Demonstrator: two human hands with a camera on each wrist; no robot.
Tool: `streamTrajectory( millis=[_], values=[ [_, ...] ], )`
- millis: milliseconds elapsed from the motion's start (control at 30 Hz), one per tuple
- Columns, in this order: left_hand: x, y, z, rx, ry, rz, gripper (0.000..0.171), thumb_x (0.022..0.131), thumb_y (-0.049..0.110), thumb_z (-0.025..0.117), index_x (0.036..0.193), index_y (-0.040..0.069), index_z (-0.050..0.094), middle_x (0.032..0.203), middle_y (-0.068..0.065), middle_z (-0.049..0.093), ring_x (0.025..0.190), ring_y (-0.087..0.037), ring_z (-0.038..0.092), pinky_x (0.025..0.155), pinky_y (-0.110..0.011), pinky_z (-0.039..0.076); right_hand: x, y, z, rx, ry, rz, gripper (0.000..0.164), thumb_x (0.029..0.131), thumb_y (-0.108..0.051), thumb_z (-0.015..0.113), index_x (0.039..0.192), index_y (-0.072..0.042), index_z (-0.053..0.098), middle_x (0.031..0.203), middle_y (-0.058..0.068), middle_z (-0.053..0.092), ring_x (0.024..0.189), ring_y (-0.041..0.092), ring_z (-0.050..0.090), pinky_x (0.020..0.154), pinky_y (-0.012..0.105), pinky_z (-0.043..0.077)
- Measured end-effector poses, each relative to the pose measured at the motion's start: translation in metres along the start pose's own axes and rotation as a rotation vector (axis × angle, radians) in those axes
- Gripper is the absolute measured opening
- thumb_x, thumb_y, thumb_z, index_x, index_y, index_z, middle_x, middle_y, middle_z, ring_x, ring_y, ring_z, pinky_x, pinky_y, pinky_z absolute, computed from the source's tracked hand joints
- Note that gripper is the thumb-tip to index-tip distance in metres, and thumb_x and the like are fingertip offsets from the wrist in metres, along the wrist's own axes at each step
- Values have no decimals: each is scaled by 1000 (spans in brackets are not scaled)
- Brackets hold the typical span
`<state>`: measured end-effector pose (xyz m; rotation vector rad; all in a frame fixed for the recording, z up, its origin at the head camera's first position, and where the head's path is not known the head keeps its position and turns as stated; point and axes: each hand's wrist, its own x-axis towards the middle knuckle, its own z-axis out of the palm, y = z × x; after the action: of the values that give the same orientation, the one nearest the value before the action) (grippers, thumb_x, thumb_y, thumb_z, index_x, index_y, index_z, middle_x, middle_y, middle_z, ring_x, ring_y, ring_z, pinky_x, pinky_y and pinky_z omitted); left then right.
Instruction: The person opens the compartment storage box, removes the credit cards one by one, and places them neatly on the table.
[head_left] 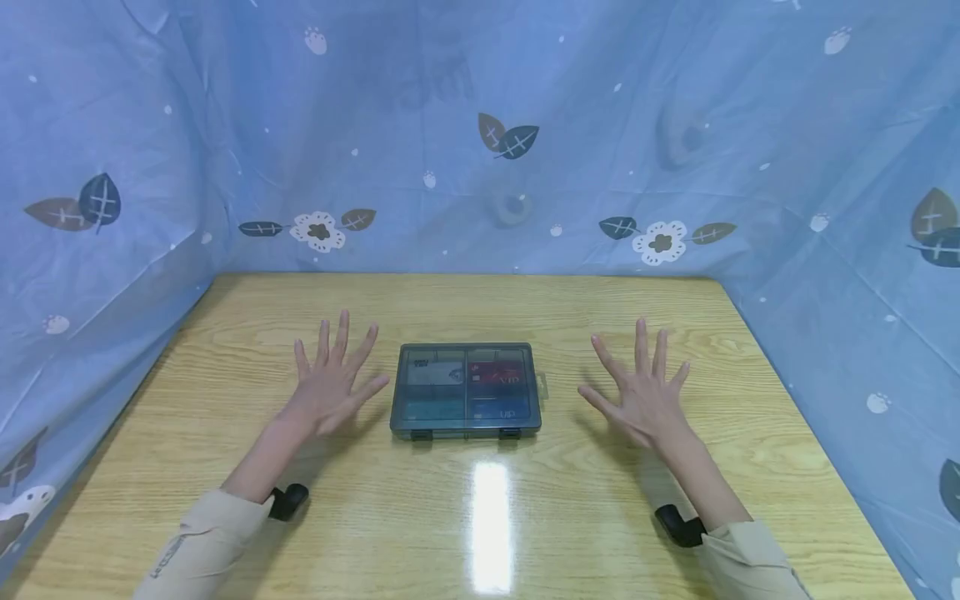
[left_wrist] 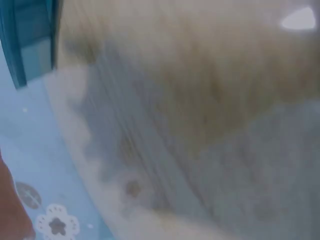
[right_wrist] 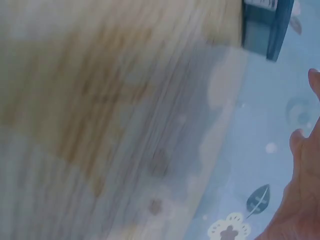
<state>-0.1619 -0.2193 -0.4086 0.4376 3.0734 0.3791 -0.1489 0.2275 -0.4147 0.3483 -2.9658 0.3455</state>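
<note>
A flat plastic box (head_left: pixel 465 417) with a see-through grey-blue lid lies shut in the middle of the table, its two dark latches facing the front. Through the lid several cards show in separate compartments: a pale one (head_left: pixel 435 373), a red one (head_left: pixel 491 372) and blue ones below. My left hand (head_left: pixel 327 392) hovers left of the box, fingers spread, holding nothing. To the right of the box my right hand (head_left: pixel 645 396) is likewise spread, apart from it and holding nothing. In both wrist views only the box's edge and part of the hand show.
The wooden table (head_left: pixel 600 517) has a bright light reflection at its front middle. A blue curtain (head_left: pixel 420 108) with leaf and flower prints hangs along the back and both sides. A black wrist strap piece (head_left: pixel 292 502) sits under each forearm.
</note>
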Motion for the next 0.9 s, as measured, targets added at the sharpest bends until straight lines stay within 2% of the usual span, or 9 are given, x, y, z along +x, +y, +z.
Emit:
streamTrajectory(
  millis=[167, 300, 433, 567, 667, 800, 900],
  values=[
    [-11, 11, 1, -72, -13, 136, 74, 98, 53, 43, 154, 27, 2, 156, -6, -26, 139, -34, -27, 105, -75, -11, -9, -13, -2, 24, -27, -44, 74, 92, -62, 46, 153, -32, 18, 156, 15, -22, 138, 48, -19, 95, 86, 1],
    [-18, 19, 1, -155, -30, 237, 77, 96, 49, 52, 155, 26, 8, 158, -6, -19, 141, -36, -22, 107, -75, -5, -18, -22, -1, 32, -7, -111, 72, 92, -59, 50, 152, -30, 24, 158, 18, -11, 140, 48, -10, 98, 84, 8],
    [-22, 25, 3, -308, -72, 326, 76, 94, 37, 61, 154, 26, 15, 161, -4, -5, 144, -37, -6, 109, -73, 11, -28, -31, 1, 55, 9, -195, 70, 92, -56, 53, 151, -30, 28, 159, 20, 0, 143, 45, -3, 102, 79, 18],
    [-23, 27, 6, -429, -94, 378, 71, 93, 35, 63, 152, 21, 27, 161, -6, 8, 143, -38, 13, 107, -68, 26, -38, -40, 3, 109, -9, -248, 68, 93, -52, 54, 151, -28, 29, 159, 17, 2, 144, 42, -1, 106, 73, 22],
    [-23, 26, 9, -444, -77, 408, 67, 92, 38, 64, 149, 19, 35, 159, -7, 16, 141, -37, 22, 107, -63, 32, -44, -46, 3, 164, -28, -270, 65, 94, -49, 55, 150, -26, 32, 160, 13, 4, 144, 42, 4, 105, 69, 29],
    [-22, 23, 12, -450, -50, 442, 59, 91, 37, 65, 143, 16, 46, 156, -8, 26, 140, -34, 28, 107, -57, 37, -51, -53, 1, 271, -43, -280, 60, 93, -41, 60, 147, -27, 39, 159, 7, 15, 142, 41, 16, 89, 67, 47],
    [-21, 20, 13, -445, -22, 460, 52, 88, 30, 69, 136, 15, 55, 151, -8, 36, 136, -32, 37, 104, -52, 43, -55, -56, 0, 404, -43, -283, 52, 93, -31, 63, 143, -25, 46, 155, 6, 26, 138, 37, 29, 85, 64, 50]
  ],
)
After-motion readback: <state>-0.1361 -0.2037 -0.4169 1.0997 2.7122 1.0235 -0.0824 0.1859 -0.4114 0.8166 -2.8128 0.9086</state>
